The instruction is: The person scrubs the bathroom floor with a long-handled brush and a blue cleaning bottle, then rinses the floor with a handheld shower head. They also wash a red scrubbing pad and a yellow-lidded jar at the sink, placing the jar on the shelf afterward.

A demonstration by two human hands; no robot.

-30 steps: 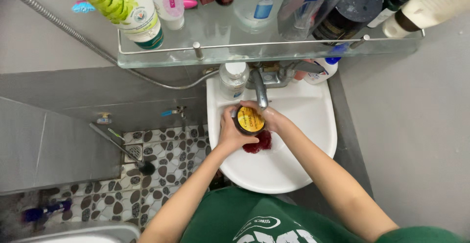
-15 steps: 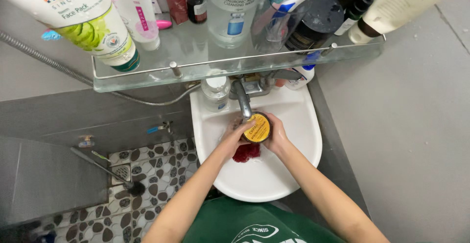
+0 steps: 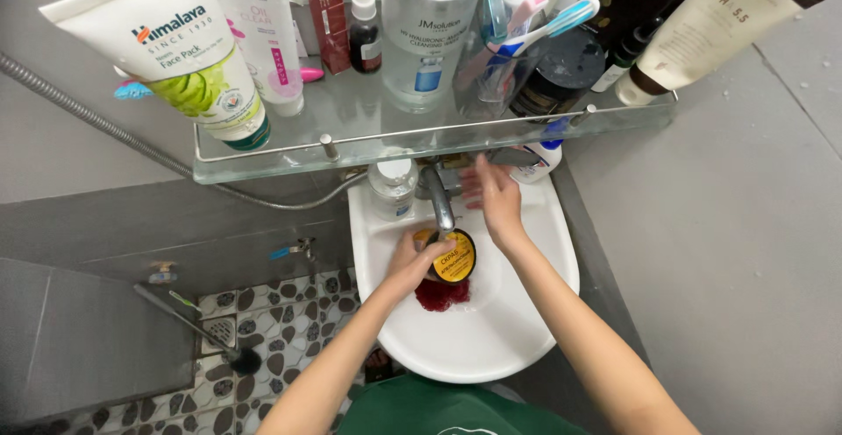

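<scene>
One round jar, yellow label, gripped by left hand fingers; right hand fingers spread, empty; one white oval sink.

glossy ceramic basin — chrome tap, glass shelf

right hand: fingertips hidden under clear glass shelf | dark red clump: partly covered by round yellow-lidded jar, kind unclear | white tube: cut off at top edge
</scene>
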